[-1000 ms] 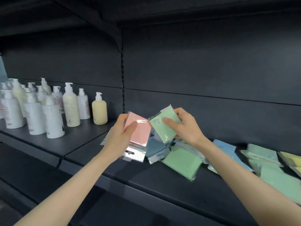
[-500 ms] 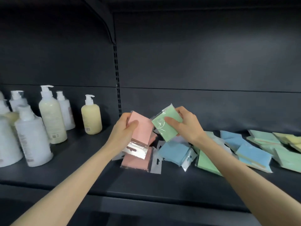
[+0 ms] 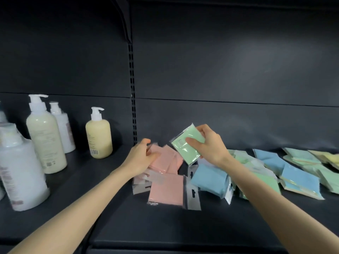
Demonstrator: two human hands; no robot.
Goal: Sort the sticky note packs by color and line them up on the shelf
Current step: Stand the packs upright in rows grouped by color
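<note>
– Sticky note packs (image 3: 167, 189), left to right: what do you count?
– First the pump bottles (image 3: 45, 136) at the shelf's left end: four whole and a fifth cut off at the edge, with the nearest one blurred. Then three pink packs (image 3: 171, 158) near the middle of the shelf (image 3: 128, 226). Two overlap under the left hand (image 3: 144, 158) and one lies flat nearer the front edge.
– Is that hand gripping?
– It's smeared. The fingers curve over the pink, but I can't tell if they hold. The right hand (image 3: 211, 146) is plain: thumb and fingers pinch one green pack (image 3: 183, 145), tilted, up off the shelf above the pile.
– And beyond?
– Three blue packs (image 3: 209, 178). The lying green packs (image 3: 328, 177) overlap too much to count, and the right forearm covers some. The yellow packs (image 3: 330, 158) are cut off at the right end.
– The room?
– Dark grey metal shelving, a slotted upright (image 3: 131, 88) in the back panel, dim light.
</note>
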